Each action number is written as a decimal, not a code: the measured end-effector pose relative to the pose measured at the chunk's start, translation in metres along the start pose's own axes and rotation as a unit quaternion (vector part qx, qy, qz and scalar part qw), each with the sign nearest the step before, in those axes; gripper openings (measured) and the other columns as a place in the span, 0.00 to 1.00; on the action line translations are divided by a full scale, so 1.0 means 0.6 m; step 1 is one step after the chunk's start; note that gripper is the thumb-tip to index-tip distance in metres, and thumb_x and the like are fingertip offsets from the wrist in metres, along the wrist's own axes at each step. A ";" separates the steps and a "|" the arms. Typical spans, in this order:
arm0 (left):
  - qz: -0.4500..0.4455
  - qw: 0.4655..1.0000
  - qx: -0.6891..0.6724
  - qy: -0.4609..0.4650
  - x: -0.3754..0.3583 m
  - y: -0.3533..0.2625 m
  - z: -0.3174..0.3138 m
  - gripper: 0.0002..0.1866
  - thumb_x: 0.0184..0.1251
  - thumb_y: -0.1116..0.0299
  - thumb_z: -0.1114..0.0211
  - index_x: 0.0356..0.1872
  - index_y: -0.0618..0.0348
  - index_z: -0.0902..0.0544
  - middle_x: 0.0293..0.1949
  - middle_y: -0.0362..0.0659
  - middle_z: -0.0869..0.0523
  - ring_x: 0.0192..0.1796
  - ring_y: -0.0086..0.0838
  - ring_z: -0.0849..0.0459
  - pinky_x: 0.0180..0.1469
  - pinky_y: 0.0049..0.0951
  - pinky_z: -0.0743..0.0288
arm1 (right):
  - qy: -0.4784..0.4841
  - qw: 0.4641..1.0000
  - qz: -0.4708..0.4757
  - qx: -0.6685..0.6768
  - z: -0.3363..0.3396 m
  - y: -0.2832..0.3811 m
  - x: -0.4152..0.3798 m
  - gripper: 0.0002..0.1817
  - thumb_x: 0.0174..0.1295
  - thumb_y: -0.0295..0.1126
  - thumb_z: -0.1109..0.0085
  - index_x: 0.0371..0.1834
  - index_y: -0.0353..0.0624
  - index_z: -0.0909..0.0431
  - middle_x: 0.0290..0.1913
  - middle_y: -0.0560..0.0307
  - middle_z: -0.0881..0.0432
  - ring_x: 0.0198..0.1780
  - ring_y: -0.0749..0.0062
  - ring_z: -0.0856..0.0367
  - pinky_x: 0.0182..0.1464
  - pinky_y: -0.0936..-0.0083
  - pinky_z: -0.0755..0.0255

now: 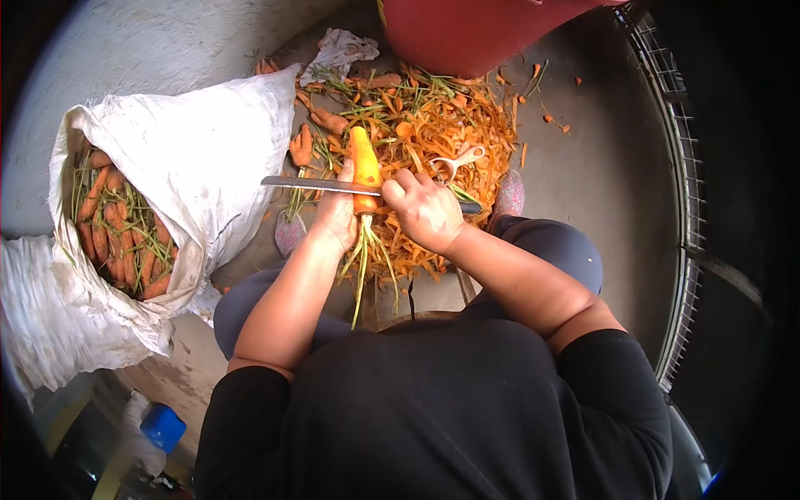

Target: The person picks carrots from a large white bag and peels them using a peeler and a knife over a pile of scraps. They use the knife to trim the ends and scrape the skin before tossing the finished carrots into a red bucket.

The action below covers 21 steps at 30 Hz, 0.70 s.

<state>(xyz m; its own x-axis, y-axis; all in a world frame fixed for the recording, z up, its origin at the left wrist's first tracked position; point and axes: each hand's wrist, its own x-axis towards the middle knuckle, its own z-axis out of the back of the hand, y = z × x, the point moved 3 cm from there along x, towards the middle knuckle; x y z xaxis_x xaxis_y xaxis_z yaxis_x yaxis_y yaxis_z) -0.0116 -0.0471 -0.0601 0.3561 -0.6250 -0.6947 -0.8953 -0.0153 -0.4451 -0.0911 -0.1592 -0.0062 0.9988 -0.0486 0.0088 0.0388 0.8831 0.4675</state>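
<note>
My left hand [335, 218] is closed around a peeled yellow-orange carrot [364, 162]. The carrot's narrow end points away from me, and its green stems [365, 250] hang toward my lap. My right hand [425, 210] grips a knife [312, 184], its dark handle showing past the little-finger side. The long blade lies across the carrot near its stem end and sticks out to the left beyond my left hand. A white peeler [457, 163] is just past my right hand, apparently on the heap of carrot peelings [475, 125] between my feet.
On the left, a white woven sack [192, 158] lies open with unpeeled carrots [121, 225] inside. A red tub [475, 33] stands beyond the peelings, near loose carrots [325, 117]. A wire rack edge [687, 167] curves along the right. A blue object [162, 427] is at lower left.
</note>
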 end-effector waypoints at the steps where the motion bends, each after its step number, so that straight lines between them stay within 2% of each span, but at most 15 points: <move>1: 0.016 1.000 0.012 0.007 -0.004 -0.002 0.000 0.26 0.65 0.44 0.55 0.48 0.57 0.28 0.42 0.43 0.22 0.41 0.32 0.21 0.39 0.37 0.24 | 0.007 1.000 0.001 -0.003 -0.002 0.001 0.001 0.10 0.49 0.30 0.49 0.35 0.45 0.32 0.33 0.51 0.27 0.32 0.55 0.23 0.31 0.64 0.26; 2: 0.031 0.999 0.023 0.015 -0.005 -0.002 -0.001 0.27 0.65 0.43 0.56 0.50 0.56 0.28 0.43 0.43 0.23 0.43 0.32 0.21 0.40 0.37 0.23 | 0.014 1.000 0.003 -0.007 -0.003 0.001 0.002 0.10 0.49 0.30 0.49 0.36 0.45 0.32 0.33 0.51 0.27 0.32 0.55 0.23 0.31 0.64 0.26; 5: 0.015 0.999 0.029 -0.007 -0.002 0.003 0.000 0.27 0.65 0.43 0.56 0.49 0.58 0.28 0.41 0.42 0.22 0.38 0.32 0.21 0.33 0.33 0.23 | 0.024 1.000 -0.003 0.006 0.002 -0.003 0.004 0.12 0.50 0.30 0.51 0.39 0.44 0.32 0.35 0.50 0.27 0.32 0.54 0.23 0.31 0.63 0.26; 8: 0.019 0.999 -0.011 0.050 0.001 0.004 0.010 0.27 0.65 0.44 0.55 0.47 0.59 0.27 0.37 0.43 0.21 0.32 0.31 0.21 0.25 0.30 0.26 | -0.003 0.999 -0.015 0.048 -0.012 -0.007 0.004 0.09 0.47 0.26 0.50 0.33 0.43 0.35 0.32 0.51 0.30 0.33 0.54 0.25 0.32 0.62 0.28; 11: -0.002 1.000 0.007 0.029 -0.001 -0.006 0.003 0.25 0.65 0.46 0.55 0.46 0.60 0.27 0.34 0.44 0.21 0.27 0.31 0.22 0.21 0.28 0.29 | 0.010 0.996 -0.032 0.086 -0.002 -0.004 0.006 0.07 0.51 0.27 0.51 0.33 0.42 0.35 0.32 0.50 0.29 0.34 0.51 0.24 0.33 0.61 0.29; 21: 0.030 0.998 -0.011 0.060 0.007 -0.002 0.011 0.25 0.65 0.47 0.54 0.45 0.61 0.27 0.33 0.45 0.22 0.27 0.33 0.22 0.21 0.28 0.29 | 0.008 0.984 -0.072 0.163 -0.011 -0.009 0.000 0.09 0.49 0.26 0.49 0.33 0.40 0.37 0.33 0.47 0.27 0.34 0.47 0.24 0.34 0.59 0.30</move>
<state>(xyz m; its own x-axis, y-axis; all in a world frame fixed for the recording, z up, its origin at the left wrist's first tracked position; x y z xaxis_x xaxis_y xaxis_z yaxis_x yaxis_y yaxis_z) -0.0074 -0.0447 -0.0660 0.2690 -0.7141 -0.6464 -0.9201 0.0078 -0.3915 -0.0910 -0.1606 -0.0145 0.9842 -0.1524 -0.0896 0.1697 0.6716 0.7212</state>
